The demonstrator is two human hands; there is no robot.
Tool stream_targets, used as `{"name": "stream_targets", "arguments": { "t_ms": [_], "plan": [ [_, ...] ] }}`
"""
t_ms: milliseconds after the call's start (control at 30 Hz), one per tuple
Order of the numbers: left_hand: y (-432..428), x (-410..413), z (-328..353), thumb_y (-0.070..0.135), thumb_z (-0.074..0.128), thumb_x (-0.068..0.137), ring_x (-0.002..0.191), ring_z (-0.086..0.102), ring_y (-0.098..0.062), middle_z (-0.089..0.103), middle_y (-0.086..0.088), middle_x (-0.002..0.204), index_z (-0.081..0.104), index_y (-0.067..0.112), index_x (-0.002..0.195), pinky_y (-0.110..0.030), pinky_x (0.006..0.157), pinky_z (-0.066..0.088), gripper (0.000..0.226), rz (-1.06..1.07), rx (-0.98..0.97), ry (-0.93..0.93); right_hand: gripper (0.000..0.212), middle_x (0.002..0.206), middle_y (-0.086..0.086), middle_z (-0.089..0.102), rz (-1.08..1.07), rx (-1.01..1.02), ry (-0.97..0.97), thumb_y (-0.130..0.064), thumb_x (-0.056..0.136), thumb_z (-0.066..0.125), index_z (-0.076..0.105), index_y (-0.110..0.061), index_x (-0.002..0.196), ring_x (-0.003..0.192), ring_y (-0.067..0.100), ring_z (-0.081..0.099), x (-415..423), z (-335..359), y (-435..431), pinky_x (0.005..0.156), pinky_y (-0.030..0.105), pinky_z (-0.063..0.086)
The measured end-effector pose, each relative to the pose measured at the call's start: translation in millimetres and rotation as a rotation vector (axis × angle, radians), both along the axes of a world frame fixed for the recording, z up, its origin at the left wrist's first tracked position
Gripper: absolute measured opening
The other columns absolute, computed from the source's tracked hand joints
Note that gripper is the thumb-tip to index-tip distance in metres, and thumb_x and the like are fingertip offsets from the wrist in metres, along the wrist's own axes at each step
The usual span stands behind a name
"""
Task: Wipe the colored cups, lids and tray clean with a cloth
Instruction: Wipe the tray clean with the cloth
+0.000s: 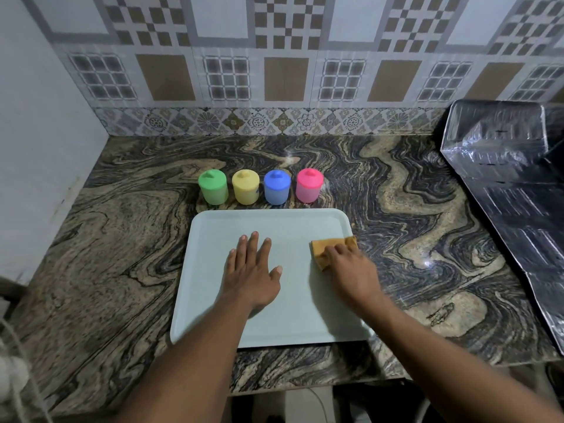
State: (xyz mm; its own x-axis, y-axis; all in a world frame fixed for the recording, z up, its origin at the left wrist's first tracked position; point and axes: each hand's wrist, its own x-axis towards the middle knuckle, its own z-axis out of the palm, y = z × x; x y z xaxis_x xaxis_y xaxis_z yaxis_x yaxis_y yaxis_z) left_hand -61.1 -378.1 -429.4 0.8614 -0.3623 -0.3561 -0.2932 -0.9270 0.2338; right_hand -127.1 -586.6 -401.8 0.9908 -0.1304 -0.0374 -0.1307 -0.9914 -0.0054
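A pale blue-grey tray [213,300] lies flat on the marbled counter in front of me. My left hand [251,270] rests flat on the tray's middle with fingers spread. My right hand [351,270] presses an orange cloth [323,250] onto the tray near its right rim, fingers curled over the cloth. Behind the tray stand several lidded cups in a row: green [213,187], yellow [245,187], blue [276,187] and pink [309,185], each with its lid on.
The counter [122,239] meets a white wall on the left and a tiled wall at the back. A foil-covered surface [503,178] rises at the right. The counter's front edge runs just below the tray.
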Motion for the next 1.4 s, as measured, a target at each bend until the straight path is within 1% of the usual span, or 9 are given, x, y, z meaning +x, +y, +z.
{"name": "stream_targets", "arguments": {
  "t_ms": [133,233,300,433,633,900,1000,1233,1400],
  "plan": [
    [-0.3,-0.2,0.9,0.052,0.018,0.103,0.147,-0.035,-0.021,-0.037,0.001,0.16,-0.021,0.029,0.156,-0.046,0.123,-0.015,0.07,-0.007,0.007,0.007,0.026,0.103,0.0,0.07,0.008,0.103,0.058,-0.02,0.082,0.055,0.062,-0.025,0.106,0.1,0.03,0.065,-54.5,8.1,13.2,0.066,0.039,0.051],
    [-0.6,0.3,1.0,0.052,0.018,0.103,0.147,-0.036,-0.021,-0.037,0.001,0.16,-0.021,0.029,0.156,-0.047,0.123,-0.015,0.07,-0.008,0.006,0.01,0.026,0.086,-0.001,0.073,-0.213,0.716,0.026,-0.031,0.08,0.048,0.068,-0.023,0.095,0.082,0.023,0.067,-59.8,28.2,7.3,0.067,0.034,0.049],
    [-0.6,-0.4,0.4,0.052,0.019,0.102,0.147,-0.035,-0.021,-0.036,0.001,0.16,-0.02,0.029,0.157,-0.047,0.123,-0.014,0.07,-0.005,0.002,0.007,0.024,0.08,0.002,0.072,-0.423,1.177,-0.034,-0.008,0.089,0.048,0.07,-0.017,0.095,0.075,0.02,0.065,-52.0,38.6,1.6,0.065,0.032,0.051],
    [-0.2,-0.2,0.7,0.052,0.019,0.102,0.147,-0.034,-0.021,-0.035,0.001,0.161,-0.019,0.029,0.157,-0.046,0.123,-0.014,0.071,-0.002,0.0,0.002,0.025,0.078,0.016,0.057,-0.63,1.482,0.1,0.002,0.089,0.046,0.064,0.001,0.106,0.068,0.027,0.049,-40.1,45.1,-13.0,0.055,0.033,0.037],
    [0.4,-1.4,0.8,0.053,0.018,0.102,0.147,-0.036,-0.021,-0.036,0.001,0.16,-0.021,0.029,0.156,-0.047,0.123,-0.014,0.071,-0.008,0.003,-0.002,0.023,0.086,0.016,0.063,-0.619,1.313,0.198,-0.007,0.084,0.05,0.068,-0.007,0.099,0.078,0.026,0.056,-16.8,37.2,-8.4,0.071,0.038,0.041],
    [0.7,-1.3,0.0,0.053,0.017,0.102,0.146,-0.037,-0.022,-0.037,0.0,0.16,-0.021,0.028,0.156,-0.047,0.123,-0.015,0.071,-0.013,0.004,-0.009,0.055,0.142,0.013,0.051,-0.112,0.153,-0.19,-0.036,0.09,0.055,0.047,-0.016,0.14,0.124,0.036,0.047,-34.3,11.2,22.5,0.098,0.047,0.046],
    [0.9,-2.2,1.1,0.053,0.017,0.102,0.146,-0.036,-0.022,-0.037,0.0,0.16,-0.021,0.028,0.156,-0.047,0.123,-0.015,0.071,-0.017,0.001,-0.008,0.056,0.152,0.012,0.043,0.015,0.092,0.003,-0.028,0.09,0.056,0.045,-0.019,0.145,0.138,0.037,0.04,-38.8,-9.7,22.5,0.101,0.049,0.046],
    [1.0,-1.7,0.1,0.053,0.017,0.102,0.146,-0.037,-0.021,-0.038,0.001,0.159,-0.022,0.028,0.156,-0.047,0.122,-0.016,0.071,-0.013,0.0,-0.008,0.045,0.125,0.013,0.069,0.106,0.084,-0.042,-0.011,0.073,0.079,0.07,-0.012,0.117,0.113,0.035,0.064,-35.4,-19.2,5.4,0.083,0.043,0.059],
    [-0.4,-2.1,-0.9,0.052,0.017,0.101,0.146,-0.037,-0.021,-0.037,0.001,0.16,-0.02,0.028,0.156,-0.046,0.122,-0.017,0.071,-0.007,0.003,-0.028,0.042,0.118,0.008,0.071,-0.094,0.503,-0.231,-0.001,0.083,0.054,0.07,-0.012,0.12,0.104,0.029,0.065,-13.9,10.0,-10.5,0.085,0.031,0.048]
  ]
}}
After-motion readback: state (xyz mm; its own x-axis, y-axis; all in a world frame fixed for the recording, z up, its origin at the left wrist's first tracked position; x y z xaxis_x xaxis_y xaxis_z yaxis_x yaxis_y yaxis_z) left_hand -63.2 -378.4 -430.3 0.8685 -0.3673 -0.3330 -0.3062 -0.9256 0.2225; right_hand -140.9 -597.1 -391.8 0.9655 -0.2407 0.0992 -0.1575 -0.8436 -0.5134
